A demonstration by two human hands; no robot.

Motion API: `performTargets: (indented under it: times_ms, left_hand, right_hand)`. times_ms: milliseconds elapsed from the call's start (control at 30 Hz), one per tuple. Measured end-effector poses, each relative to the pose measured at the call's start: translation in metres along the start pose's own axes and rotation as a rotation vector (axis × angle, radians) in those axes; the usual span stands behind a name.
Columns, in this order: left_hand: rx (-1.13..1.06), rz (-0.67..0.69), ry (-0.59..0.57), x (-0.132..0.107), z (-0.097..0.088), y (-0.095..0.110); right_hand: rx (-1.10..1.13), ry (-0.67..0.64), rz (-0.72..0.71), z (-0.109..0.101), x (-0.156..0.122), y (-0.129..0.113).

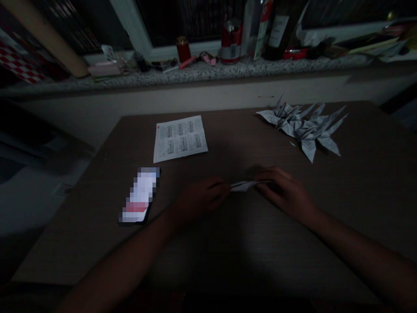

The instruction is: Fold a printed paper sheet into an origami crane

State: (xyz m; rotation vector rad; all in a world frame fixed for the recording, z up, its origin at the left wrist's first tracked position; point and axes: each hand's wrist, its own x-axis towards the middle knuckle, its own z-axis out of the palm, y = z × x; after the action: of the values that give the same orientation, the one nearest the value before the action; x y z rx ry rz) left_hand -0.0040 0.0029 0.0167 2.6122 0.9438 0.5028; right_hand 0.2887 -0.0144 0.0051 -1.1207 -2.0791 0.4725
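Both hands meet over the middle of a dark wooden table (228,252) in dim light. My left hand (200,198) pinches the left end of a small folded piece of printed paper (243,186). My right hand (282,189) is closed over the paper's right end, pressing it near the tabletop. The paper is narrow and mostly hidden between the fingers.
A pile of several folded paper cranes (304,126) lies at the back right of the table. A flat printed sheet (180,138) lies at the back left, a lit phone (140,194) in front of it. Cans (231,41), bottles and small items line the stone sill (208,71) behind.
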Motion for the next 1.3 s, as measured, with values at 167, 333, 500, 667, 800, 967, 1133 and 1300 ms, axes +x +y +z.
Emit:
performTargets:
  times_ms: [167,333,500,667,800,967,1133,1300]
  left_hand:
    - [-0.063,-0.103,0.081,0.002,-0.001,0.002]
    - [-0.094,-0.215,0.077,0.006,0.002,0.002]
    - [-0.007,-0.248,0.012,0.006,0.002,0.0]
    - [0.085,-0.249,-0.025,0.005,0.004,-0.002]
    - [0.12,-0.217,-0.02,0.005,0.008,-0.004]
    - [0.067,-0.135,0.025,0.005,0.009,-0.005]
    - [0.011,-0.01,-0.019,0.006,0.009,-0.003]
    - [0.004,0.012,-0.048,0.007,0.012,-0.003]
  right_hand:
    - [-0.009,0.093,0.055,-0.001,0.003,-0.003]
    - [-0.004,0.052,0.057,0.002,0.005,-0.001]
    - [-0.118,0.013,-0.036,0.005,0.004,0.002]
    - [-0.108,-0.123,-0.089,0.011,0.0,-0.002]
    - [-0.109,-0.251,-0.116,0.016,-0.002,-0.004]
    - [-0.191,-0.268,-0.109,0.017,-0.002,-0.001]
    - [-0.224,-0.251,-0.048,0.018,-0.002,0.004]
    - [-0.2,-0.233,-0.028,0.022,-0.001,0.007]
